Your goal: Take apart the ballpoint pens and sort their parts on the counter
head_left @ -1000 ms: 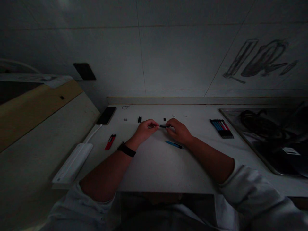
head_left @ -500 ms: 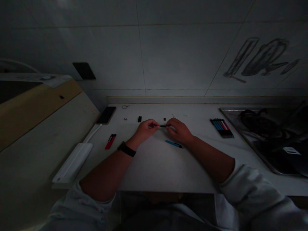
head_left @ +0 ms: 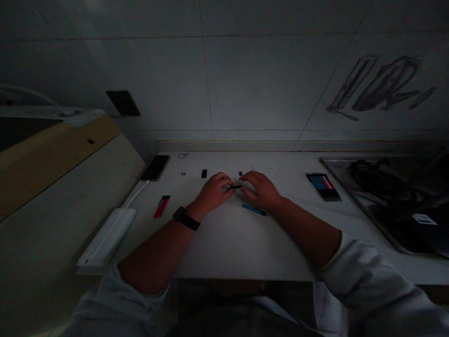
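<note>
Head view: small black oblong pieces lie loose at eleven o'clock from the left hand, which pinches a slim black stick; work on it looks unfinished. The right hand curves beside it, fingers parted, a blue-and-black pen at its seven, seemingly complete multicoloured pens at three.

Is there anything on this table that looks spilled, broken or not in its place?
Nothing stands out as spilled or broken, though the picture is dim. The blue pen merely lies slanted near the right hand.
</note>
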Demonstrator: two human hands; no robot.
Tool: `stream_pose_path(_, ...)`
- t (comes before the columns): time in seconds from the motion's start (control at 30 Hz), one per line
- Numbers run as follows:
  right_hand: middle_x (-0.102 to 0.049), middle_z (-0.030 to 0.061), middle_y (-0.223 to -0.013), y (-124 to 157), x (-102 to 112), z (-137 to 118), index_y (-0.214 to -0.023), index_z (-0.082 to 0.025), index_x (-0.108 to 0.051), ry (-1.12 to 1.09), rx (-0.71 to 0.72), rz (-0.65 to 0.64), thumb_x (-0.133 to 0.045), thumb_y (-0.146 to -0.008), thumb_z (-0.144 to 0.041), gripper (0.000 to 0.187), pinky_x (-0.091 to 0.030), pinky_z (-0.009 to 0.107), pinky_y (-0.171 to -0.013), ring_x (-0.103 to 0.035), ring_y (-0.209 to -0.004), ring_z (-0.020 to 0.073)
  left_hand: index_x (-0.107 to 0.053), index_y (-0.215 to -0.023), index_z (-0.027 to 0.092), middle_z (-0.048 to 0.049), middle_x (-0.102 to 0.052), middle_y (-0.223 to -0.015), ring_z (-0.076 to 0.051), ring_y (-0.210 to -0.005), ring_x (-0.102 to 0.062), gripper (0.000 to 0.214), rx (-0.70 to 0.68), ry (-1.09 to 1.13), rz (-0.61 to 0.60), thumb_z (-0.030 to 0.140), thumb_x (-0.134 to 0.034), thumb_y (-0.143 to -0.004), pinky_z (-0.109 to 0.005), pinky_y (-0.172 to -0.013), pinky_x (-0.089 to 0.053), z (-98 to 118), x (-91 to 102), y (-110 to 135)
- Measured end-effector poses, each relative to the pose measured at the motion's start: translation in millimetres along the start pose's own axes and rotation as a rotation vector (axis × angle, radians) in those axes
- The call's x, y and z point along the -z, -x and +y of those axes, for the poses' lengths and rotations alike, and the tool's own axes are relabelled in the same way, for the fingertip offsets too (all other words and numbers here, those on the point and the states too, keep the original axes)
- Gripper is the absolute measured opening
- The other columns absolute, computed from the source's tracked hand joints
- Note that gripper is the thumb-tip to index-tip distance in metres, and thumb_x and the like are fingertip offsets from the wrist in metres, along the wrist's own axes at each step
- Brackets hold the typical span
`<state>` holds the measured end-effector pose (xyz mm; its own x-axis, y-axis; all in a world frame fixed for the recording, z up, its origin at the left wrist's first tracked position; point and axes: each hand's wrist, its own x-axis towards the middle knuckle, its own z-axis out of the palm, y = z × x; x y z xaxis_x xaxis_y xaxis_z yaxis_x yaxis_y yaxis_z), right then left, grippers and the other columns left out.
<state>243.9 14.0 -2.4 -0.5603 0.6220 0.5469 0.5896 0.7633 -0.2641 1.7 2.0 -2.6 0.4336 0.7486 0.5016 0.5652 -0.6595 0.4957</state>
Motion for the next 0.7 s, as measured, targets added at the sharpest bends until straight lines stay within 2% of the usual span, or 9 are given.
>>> stream_pose_path(0.1,-0.069,0.0136,-0.119,-9,2,16,-0.124,-0.020,-0.067,0.082,-0.129,0.028,-0.057,-0.099,-0.031,0.029,-0.047,0.044,-0.098,-0.062,-0.111,0.0294,-0.072,-0.099,0.021,-0.0054,-0.065,-0.104,-0.021,-0.103,-0.065,0.007,0.043,0.000,0.077,0.021,-0.072,-0.092,-0.039,-0.096,-0.054,-5,-0.9,-1)
stream_pose_path(0.27,-0.066,0.0146,-0.129,-21,-4,40,-0.127,-0.020,-0.071,0.277,-0.253,-0.110,-0.060,-0.096,-0.030,0.034,-0.043,0.046,-0.102,-0.059,-0.117,0.0318,-0.072,-0.100,0.021,-0.0048,-0.065,-0.104,-0.020,-0.101,-0.065,0.007,0.093,0.005,0.113,0.023,-0.070,-0.093,-0.038,-0.095,-0.055,-10,-2.3,-1)
stream_pose_path(0.47,-0.062,0.0124,-0.137,-18,-12,45,-0.133,-0.028,-0.071,0.319,-0.234,-0.185,-0.058,-0.097,-0.030,0.038,-0.039,0.048,-0.105,-0.055,-0.123,0.0320,-0.071,-0.099,0.021,-0.0048,-0.065,-0.105,-0.020,-0.102,-0.065,0.006,0.090,0.006,0.105,0.022,-0.071,-0.093,-0.038,-0.096,-0.055,-9,-2.5,-1)
stream_pose_path(0.57,-0.061,0.0130,-0.139,-17,-11,45,-0.125,-0.027,-0.076,0.330,-0.257,-0.193,-0.059,-0.097,-0.030,0.033,-0.037,0.050,-0.107,-0.053,-0.126,0.0337,-0.071,-0.098,0.021,-0.0048,-0.066,-0.105,-0.020,-0.102,-0.066,0.006,0.095,-0.005,0.106,0.022,-0.071,-0.093,-0.038,-0.096,-0.055,-9,-2.4,-1)
stream_pose_path(0.7,-0.059,0.0131,-0.141,-16,-10,46,-0.134,-0.029,-0.072,0.324,-0.264,-0.183,-0.059,-0.096,-0.027,0.041,-0.037,0.050,-0.108,-0.051,-0.128,0.0335,-0.071,-0.099,0.021,-0.0050,-0.066,-0.106,-0.020,-0.103,-0.066,0.006,0.095,-0.002,0.103,0.022,-0.070,-0.093,-0.038,-0.097,-0.055,-10,-2.1,-1)
